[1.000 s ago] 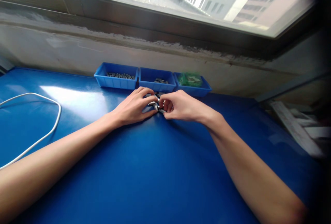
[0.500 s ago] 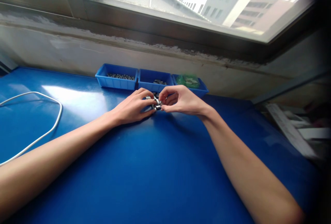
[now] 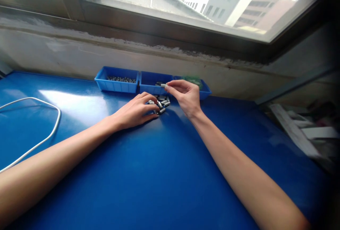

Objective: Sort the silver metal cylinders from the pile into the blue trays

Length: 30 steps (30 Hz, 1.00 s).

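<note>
My right hand (image 3: 188, 95) pinches a small silvery metal piece (image 3: 163, 85) between thumb and fingertips, in front of and just above the middle blue bin (image 3: 151, 88). On the table below it lies a loose pile of similar short metal pieces (image 3: 162, 102). My left hand (image 3: 139, 109) rests at the left side of this pile, its fingers curved and apart around the nearest pieces, some of which they hide. A few metal pieces (image 3: 158, 84) show inside the middle bin.
The left blue bin (image 3: 117, 86) holds many small metal parts. Green wrapping (image 3: 193, 80) sits in the right blue bin (image 3: 205, 90), partly behind my right hand. A white cable (image 3: 56, 125) curves over the blue table (image 3: 148, 173) at left. Wall and window stand behind.
My right hand has lifted from the pile towards the middle bin with one metal piece pinched in it. My left hand has stayed beside the pile, more of which now shows.
</note>
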Tool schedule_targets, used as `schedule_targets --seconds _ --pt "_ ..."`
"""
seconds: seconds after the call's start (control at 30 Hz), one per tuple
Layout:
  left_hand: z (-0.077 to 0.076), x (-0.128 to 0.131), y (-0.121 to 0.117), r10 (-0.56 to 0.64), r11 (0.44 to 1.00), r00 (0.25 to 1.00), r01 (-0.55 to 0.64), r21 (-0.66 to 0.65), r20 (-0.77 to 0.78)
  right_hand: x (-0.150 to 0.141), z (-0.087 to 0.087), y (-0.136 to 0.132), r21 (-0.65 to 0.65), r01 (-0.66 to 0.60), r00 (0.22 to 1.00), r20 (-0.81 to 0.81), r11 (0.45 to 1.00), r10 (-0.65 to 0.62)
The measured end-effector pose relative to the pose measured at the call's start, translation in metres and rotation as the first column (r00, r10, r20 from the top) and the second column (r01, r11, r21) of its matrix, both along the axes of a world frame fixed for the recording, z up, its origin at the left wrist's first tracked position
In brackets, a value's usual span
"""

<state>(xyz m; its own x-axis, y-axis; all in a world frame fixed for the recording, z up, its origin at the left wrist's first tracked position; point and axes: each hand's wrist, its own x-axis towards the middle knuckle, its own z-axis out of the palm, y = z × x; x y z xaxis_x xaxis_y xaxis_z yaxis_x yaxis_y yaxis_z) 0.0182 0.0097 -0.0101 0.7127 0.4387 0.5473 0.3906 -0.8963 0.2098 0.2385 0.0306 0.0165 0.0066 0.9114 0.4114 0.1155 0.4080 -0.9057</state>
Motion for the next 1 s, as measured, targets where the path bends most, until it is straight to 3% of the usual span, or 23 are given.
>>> schedule_targets --seconds 0.1,0.23,0.3,0.47,0.63,0.87,1.0 --pt "0.001 0.000 0.000 -0.003 1.000 1.000 0.003 0.008 -0.006 0.000 -0.007 0.005 0.018 0.108 0.994 -0.008 0.994 -0.108" --pt "0.004 0.001 -0.002 -0.030 0.999 0.999 0.030 0.017 -0.015 0.001 -0.010 0.006 0.013 0.113 0.993 0.031 0.994 -0.113" --pt "0.005 0.001 -0.002 -0.027 0.999 1.000 0.027 0.025 -0.003 0.000 -0.009 0.003 0.072 0.121 0.989 0.079 0.990 -0.126" --pt "0.000 0.000 -0.002 0.124 0.992 0.973 -0.118 -0.043 0.195 -0.005 -0.009 -0.012 0.326 0.124 0.910 0.338 0.937 -0.239" --pt "0.001 -0.003 0.002 0.244 0.965 0.915 -0.195 -0.175 0.322 -0.008 -0.015 -0.023 0.329 0.030 0.817 0.536 0.944 -0.213" --pt "0.002 -0.002 0.004 0.293 0.902 0.840 -0.085 -0.423 0.457 -0.007 -0.021 -0.024 0.373 -0.144 0.765 0.629 0.916 -0.136" --pt "0.004 -0.002 0.001 0.266 0.848 0.844 0.026 -0.530 0.466 -0.007 -0.021 -0.024 0.370 -0.173 0.750 0.651 0.913 -0.121"
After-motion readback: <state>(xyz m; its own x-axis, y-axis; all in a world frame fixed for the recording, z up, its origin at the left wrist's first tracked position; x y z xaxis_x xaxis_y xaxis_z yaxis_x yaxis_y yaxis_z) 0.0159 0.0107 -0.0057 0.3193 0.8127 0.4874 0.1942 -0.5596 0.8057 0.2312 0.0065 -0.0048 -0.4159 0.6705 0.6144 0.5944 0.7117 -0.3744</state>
